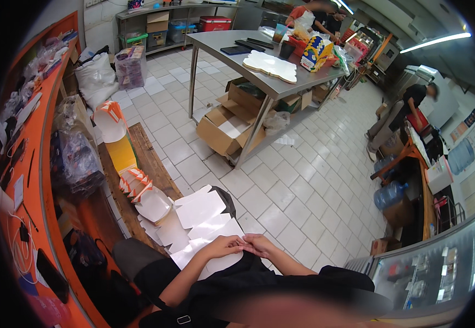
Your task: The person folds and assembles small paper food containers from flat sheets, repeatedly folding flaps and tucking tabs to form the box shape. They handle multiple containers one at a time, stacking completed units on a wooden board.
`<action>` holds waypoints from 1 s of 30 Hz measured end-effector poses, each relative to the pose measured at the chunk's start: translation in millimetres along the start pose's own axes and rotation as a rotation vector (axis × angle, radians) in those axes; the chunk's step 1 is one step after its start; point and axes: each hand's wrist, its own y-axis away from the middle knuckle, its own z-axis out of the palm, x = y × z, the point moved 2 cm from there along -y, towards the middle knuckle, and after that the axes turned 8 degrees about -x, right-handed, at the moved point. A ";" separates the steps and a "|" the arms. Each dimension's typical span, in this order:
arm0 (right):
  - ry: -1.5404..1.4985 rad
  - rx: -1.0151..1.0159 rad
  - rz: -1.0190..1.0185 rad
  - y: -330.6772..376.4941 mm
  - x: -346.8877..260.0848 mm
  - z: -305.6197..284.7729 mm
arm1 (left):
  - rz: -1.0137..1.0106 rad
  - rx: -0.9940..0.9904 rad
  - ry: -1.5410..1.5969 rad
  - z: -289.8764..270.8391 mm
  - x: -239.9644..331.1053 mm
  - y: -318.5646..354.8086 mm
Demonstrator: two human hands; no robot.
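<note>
White card sheets (199, 213) spread across person's lap, overlapping right edge of wooden bench (153, 164). Left hand (224, 247) and right hand (258, 245) meet at sheets' right side; fingers bent, tips together; grip on card cannot be told. On bench: open-topped carton (154, 206), then nested orange-white cartons (135, 185). Tiled floor (292, 191) between bench and steel table (221, 41); cardboard box (213, 136) beneath holds flat white pieces (233, 127).
</note>
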 end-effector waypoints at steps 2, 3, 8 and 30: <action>-0.057 0.029 -0.022 1.9 1.9 2.5 | 0.029 -0.020 -0.023 -1.0 -2.5 2.7; -0.111 0.035 -0.035 2.5 2.4 4.3 | 0.046 0.011 -0.050 -1.8 -1.7 3.4; -0.099 -0.047 -0.048 14.6 -0.3 14.7 | 0.058 0.160 -0.137 0.6 10.8 10.8; 0.478 -0.202 -0.559 46.5 -48.1 69.8 | 0.149 0.675 0.760 8.7 46.5 11.6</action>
